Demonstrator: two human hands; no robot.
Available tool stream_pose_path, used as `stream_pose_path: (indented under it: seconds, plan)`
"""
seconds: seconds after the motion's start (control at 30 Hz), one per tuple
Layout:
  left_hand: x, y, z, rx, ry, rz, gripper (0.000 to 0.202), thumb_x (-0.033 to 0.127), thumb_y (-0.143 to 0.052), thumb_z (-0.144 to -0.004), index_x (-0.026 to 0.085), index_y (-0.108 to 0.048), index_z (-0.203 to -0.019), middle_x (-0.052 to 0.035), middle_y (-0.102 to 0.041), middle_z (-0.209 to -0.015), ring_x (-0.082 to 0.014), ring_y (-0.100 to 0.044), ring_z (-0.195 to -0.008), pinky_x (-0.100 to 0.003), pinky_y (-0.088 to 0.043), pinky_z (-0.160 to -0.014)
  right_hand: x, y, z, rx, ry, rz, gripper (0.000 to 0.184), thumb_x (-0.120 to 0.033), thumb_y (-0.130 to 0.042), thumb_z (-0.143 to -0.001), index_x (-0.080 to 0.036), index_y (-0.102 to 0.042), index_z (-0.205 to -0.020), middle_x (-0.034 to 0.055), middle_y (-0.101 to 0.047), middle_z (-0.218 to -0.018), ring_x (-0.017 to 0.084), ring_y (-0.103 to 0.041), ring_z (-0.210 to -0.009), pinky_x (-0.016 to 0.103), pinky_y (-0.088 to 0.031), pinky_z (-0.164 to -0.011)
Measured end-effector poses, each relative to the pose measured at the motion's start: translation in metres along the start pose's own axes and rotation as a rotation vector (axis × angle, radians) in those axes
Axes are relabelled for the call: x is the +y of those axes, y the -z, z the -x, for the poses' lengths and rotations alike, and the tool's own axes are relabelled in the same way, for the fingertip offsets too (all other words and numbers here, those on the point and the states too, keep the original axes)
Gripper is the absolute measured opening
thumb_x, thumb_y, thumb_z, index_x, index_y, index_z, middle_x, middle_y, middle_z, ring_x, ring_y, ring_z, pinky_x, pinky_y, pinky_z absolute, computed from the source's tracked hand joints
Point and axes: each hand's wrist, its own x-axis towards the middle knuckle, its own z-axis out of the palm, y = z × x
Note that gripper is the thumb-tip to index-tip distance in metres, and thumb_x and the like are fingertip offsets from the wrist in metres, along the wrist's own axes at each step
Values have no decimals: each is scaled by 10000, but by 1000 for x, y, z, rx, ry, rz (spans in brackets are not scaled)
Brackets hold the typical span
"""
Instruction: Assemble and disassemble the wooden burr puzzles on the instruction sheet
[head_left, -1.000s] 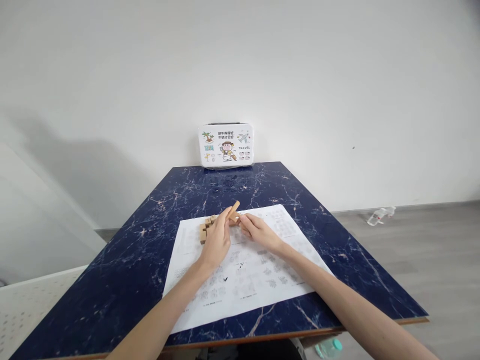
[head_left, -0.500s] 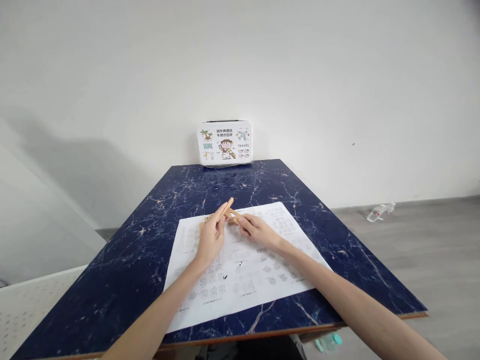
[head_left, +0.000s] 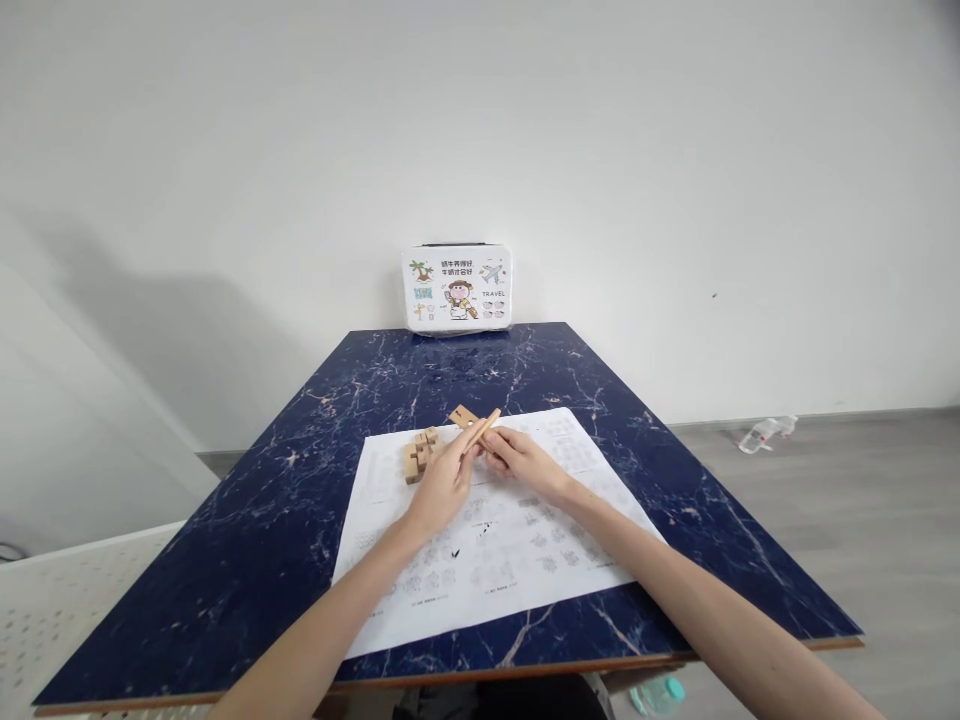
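Over the far part of a printed paper sheet [head_left: 420, 630], my left hand [head_left: 444, 485] and my right hand [head_left: 521, 460] meet. Both have their fingers closed on a slim wooden stick [head_left: 491, 420], which points up and away to the right. Just beyond the fingers a flat wooden piece with dark holes [head_left: 463, 414] shows, partly covered by my left hand; whether it is held I cannot tell. Left of my left hand, notched wooden blocks [head_left: 414, 464] stand on the sheet's far left corner.
A white case with cartoon prints [head_left: 459, 290] stands against the wall at the back of the blue marbled table [head_left: 247, 560]. A crumpled clear bottle [head_left: 766, 434] lies on the floor to the right. Another bottle with a teal cap [head_left: 664, 692] is below the front edge.
Both hands have shifted slightly right, and the wooden stick with them. The notched blocks and the holed piece, mostly covered before, now show. The view has turned a little.
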Motion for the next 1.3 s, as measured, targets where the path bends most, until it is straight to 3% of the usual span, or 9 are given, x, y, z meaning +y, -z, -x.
stream_pose_path:
  seconds: [0.27,0.53,0.67,0.8,0.9,0.97,1.07,1.3]
  plan:
    - [0,-1,-1,126,8,-127,304,287,-496,-1056,274,-646,-1320,-90,-750,-1226,-290,-715,-1082,-425,-518,-976,-4,-3,-1,79,30,-61,493,-694,-530,-965,-204,-582,-973,-34,-495,-673,124,-400,-558,293,-338,-544]
    - [-6,0,0,141,-36,-315,271,248,-501,-1046,241,-672,-1256,-65,-794,-1043,-254,-749,-880,-372,-563,-832,1,-4,-3,40,10,-37,588,-780,-530,-913,-197,-576,-975,-41,-547,-650,114,-426,-518,286,-347,-527]
    - [-9,1,-1,162,-43,-340,259,260,-483,-1055,233,-662,-1239,-77,-790,-1118,-256,-753,-971,-379,-569,-876,-1,-4,-3,32,-7,-59,596,-781,-499,-930,-194,-594,-976,-26,-568,-656,123,-452,-525,285,-349,-531]
    - [-9,2,-4,240,54,-175,228,316,-500,-1049,217,-661,-1178,-104,-789,-1133,-273,-765,-985,-407,-583,-890,2,6,-4,180,42,75,559,-730,-410,-993,-212,-591,-883,-3,-589,-668,153,-496,-564,305,-397,-571]
    - [-10,4,-8,255,168,89,251,376,-527,-1038,200,-641,-1175,-123,-780,-1166,-271,-779,-981,-411,-592,-910,12,17,-6,345,152,408,379,-552,-467,-1031,-218,-624,-945,34,-658,-814,197,-594,-711,337,-472,-698]
    - [-11,5,-10,266,229,216,292,423,-556,-1021,189,-639,-1175,-129,-785,-1144,-274,-779,-989,-416,-586,-931,22,24,-7,343,242,632,245,-421,-529,-1013,-210,-649,-1045,86,-681,-1011,233,-636,-867,385,-507,-836]
    - [-15,6,-12,295,291,321,359,482,-615,-979,184,-661,-1174,-121,-788,-1122,-265,-764,-985,-404,-575,-923,36,30,-10,286,325,856,232,-324,-585,-984,-195,-663,-1161,143,-659,-1186,306,-591,-1130,462,-468,-1013]
    - [-18,7,-14,285,404,627,455,512,-760,-857,165,-709,-1145,-151,-736,-1278,-236,-723,-1031,-336,-534,-865,46,36,-15,243,270,940,166,-340,-625,-1000,-213,-696,-1079,117,-690,-1071,296,-587,-1036,446,-446,-967]
